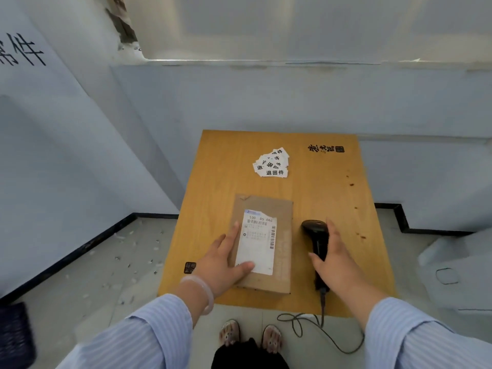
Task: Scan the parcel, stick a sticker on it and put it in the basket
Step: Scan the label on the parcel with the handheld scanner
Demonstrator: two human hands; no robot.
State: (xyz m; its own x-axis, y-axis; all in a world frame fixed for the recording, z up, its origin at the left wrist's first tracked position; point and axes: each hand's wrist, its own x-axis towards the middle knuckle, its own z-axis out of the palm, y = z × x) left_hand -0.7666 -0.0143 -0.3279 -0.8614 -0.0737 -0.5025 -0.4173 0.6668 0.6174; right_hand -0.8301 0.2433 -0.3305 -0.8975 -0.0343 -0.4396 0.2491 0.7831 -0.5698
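A flat brown cardboard parcel [282, 235] with a white shipping label lies on the wooden table [319, 187]. My left hand [222, 259] rests flat on the parcel's left edge, fingers spread, thumb on the label's lower corner. A black handheld scanner [315, 235] lies on the table to the right of the parcel, its cable hanging off the front edge. My right hand [336, 259] lies over the scanner's handle with the fingers loosely curved around it. A small pile of white stickers [271, 163] with black characters sits further back on the table.
Pale walls stand close behind and to the left of the table. A dark basket [14, 334] shows at the lower left edge on the floor. A pale grey object [458, 267] stands to the right. Bits of paper litter the floor at left.
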